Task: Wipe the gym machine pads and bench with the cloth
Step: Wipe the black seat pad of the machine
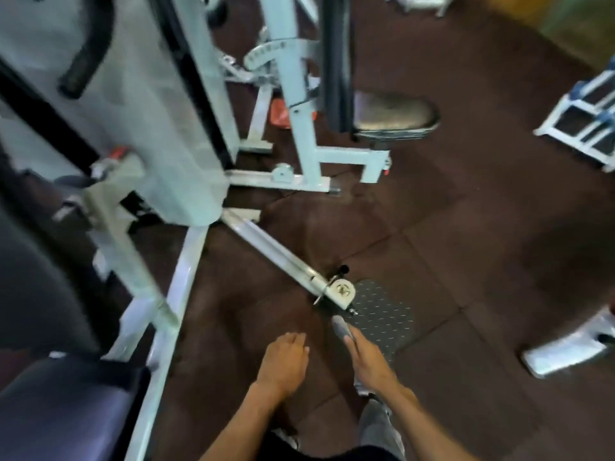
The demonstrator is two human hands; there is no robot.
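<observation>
My right hand [367, 364] is shut on a grey cloth [341, 327]; one end pokes out past the fingertips and the rest hangs below my wrist. My left hand [284, 361] hovers beside it, palm down, fingers loosely apart and holding nothing. Both hands are low over the floor, touching no pad. A dark bench pad [66, 407] lies at the bottom left. A worn seat pad [394, 114] sits further off, with its upright dark back pad [336, 61] behind it. The frame is blurred.
A white machine frame [159, 134] fills the left, with a low bar [269, 251] running to a metal tread plate [386, 314] just ahead of my hands. A white rack [579, 118] stands at the right. The floor is brown rubber tiles [482, 244].
</observation>
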